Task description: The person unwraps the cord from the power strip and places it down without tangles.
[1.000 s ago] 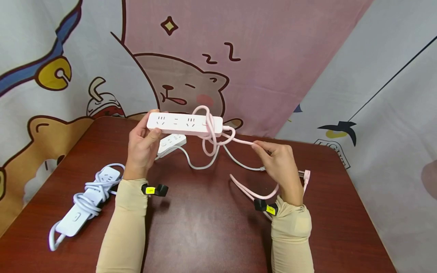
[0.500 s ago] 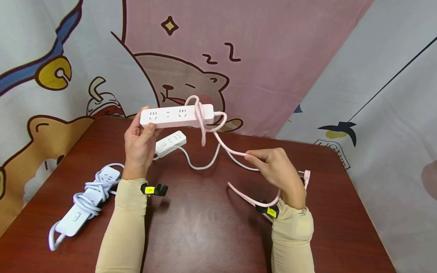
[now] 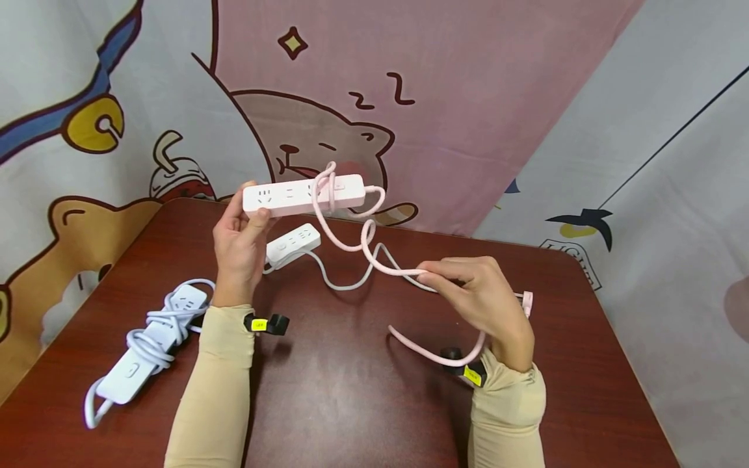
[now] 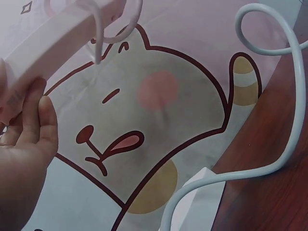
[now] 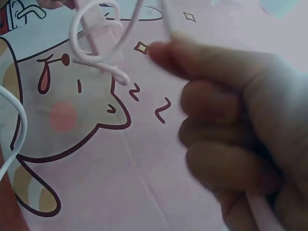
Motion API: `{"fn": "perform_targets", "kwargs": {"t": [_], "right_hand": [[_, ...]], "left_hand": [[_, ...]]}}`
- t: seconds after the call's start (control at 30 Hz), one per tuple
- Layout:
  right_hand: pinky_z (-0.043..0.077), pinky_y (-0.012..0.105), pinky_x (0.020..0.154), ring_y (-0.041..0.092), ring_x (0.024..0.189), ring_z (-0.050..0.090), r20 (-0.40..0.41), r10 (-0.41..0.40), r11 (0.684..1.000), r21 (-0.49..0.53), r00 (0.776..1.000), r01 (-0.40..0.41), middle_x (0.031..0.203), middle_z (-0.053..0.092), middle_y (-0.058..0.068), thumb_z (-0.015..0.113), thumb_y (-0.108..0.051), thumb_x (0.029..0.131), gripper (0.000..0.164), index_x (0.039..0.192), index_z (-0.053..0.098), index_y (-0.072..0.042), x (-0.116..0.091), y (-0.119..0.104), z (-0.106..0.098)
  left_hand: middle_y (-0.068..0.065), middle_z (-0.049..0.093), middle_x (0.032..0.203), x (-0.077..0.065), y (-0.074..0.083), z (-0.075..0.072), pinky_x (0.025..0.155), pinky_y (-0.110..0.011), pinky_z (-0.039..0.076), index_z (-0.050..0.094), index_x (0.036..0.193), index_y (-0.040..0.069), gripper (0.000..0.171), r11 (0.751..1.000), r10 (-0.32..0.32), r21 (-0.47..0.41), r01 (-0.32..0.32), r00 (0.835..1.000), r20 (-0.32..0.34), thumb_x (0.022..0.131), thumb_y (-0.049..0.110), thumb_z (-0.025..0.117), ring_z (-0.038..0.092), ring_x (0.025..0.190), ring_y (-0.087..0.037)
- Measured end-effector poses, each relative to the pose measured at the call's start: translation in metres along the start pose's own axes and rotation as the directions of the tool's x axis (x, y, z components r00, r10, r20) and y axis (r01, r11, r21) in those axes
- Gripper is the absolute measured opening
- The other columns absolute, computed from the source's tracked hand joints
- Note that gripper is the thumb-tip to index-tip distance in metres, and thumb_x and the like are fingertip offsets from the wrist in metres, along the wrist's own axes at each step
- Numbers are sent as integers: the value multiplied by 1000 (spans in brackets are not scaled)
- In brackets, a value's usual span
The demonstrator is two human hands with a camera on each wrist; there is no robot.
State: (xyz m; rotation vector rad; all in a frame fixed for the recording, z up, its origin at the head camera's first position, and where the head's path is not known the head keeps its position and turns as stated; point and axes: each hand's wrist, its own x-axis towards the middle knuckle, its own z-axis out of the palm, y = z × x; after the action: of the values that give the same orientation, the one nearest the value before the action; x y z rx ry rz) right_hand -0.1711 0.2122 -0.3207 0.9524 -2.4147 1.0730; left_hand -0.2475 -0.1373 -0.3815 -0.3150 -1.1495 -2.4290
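Note:
My left hand [image 3: 238, 257] grips one end of a pale pink power strip [image 3: 275, 200], held up above the table with its sockets facing me. Pink cord [image 3: 400, 273] leaves the strip's right end, loops round its right half and hangs in a loose curl. Between thumb and forefinger my right hand [image 3: 482, 302] pinches that cord, lower and to the right. More of the cord trails below the right wrist, and its pink plug [image 3: 528, 303] shows beyond that hand. The left wrist view shows fingers [image 4: 33, 115] under the strip [image 4: 53, 45].
At the table's left lies a white power strip [image 3: 119, 380] with its cord wound round it. Another white power strip [image 3: 292, 245] lies behind my left hand, its cord [image 3: 345, 288] running right. A printed curtain [image 3: 497, 117] hangs behind the brown table [image 3: 339, 390].
The strip has risen and shifted left. My right hand has moved down, pulling the cord; the bunched loops near the strip's right end have slackened and dropped into a longer curl.

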Motion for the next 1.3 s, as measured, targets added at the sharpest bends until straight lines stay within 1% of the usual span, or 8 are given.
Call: {"fn": "perform_targets", "kwargs": {"t": [0.13,0.23,0.47,0.63,0.83,0.93,1.07,1.3], "right_hand": [[47,12,68,-4,77,61,-143,-16,996,82,990,28,88,78,4,76,8,84,22,100,81,-6,1,-3,0],[48,13,70,-2,77,63,-276,-3,992,123,961,38,88,77,2,75,11,83,19,98,80,0,3,-3,0],[52,14,74,-2,80,67,-546,107,988,154,831,-26,93,76,-18,75,5,87,11,97,79,7,6,-1,0],[48,15,66,-2,70,61,-639,179,981,178,748,-82,85,76,-11,77,-7,90,13,99,80,2,8,4,0],[41,14,59,-1,63,52,-710,325,945,220,624,-242,79,70,-21,76,-12,92,17,102,80,1,9,13,-1],[42,16,61,1,67,54,-709,384,921,245,591,-304,81,70,-22,74,-17,94,19,103,81,-2,8,20,-3],[42,16,61,1,67,55,-650,440,893,241,620,-381,76,67,-24,72,-23,96,22,103,81,-5,6,26,-5],[39,16,54,0,57,49,-357,519,843,66,776,-533,75,69,4,62,-25,102,25,113,76,-6,3,30,-5]], "left_hand": [[-5,70,111,-1,0,1,86,-26,59,55,140,-3,50,998,-20,53,19,1000,12,91,-7,68,68,99,-13],[-4,70,113,-1,0,0,87,-25,59,52,143,-6,53,994,-43,102,39,998,38,92,-8,66,68,101,-12],[-3,68,118,-3,1,1,91,-23,57,46,146,-8,55,983,-90,169,74,992,88,94,-8,63,66,108,-11],[-3,69,115,-4,1,1,91,-26,58,46,146,-8,56,984,-103,154,84,987,120,94,-7,65,67,107,-12],[-4,67,121,-5,3,-1,93,-26,57,50,145,-3,50,984,-140,131,118,974,177,96,-2,63,65,108,-12],[-4,67,123,-6,3,-2,96,-25,56,52,144,-1,47,985,-152,107,132,965,212,97,-2,62,65,110,-12],[-6,68,124,-6,2,-3,96,-25,56,51,144,-1,48,991,-132,51,123,960,245,98,-3,61,65,110,-12],[-6,70,126,-5,0,-3,95,-25,56,54,143,1,47,993,-120,29,117,961,248,96,-4,62,65,111,-13]]}}
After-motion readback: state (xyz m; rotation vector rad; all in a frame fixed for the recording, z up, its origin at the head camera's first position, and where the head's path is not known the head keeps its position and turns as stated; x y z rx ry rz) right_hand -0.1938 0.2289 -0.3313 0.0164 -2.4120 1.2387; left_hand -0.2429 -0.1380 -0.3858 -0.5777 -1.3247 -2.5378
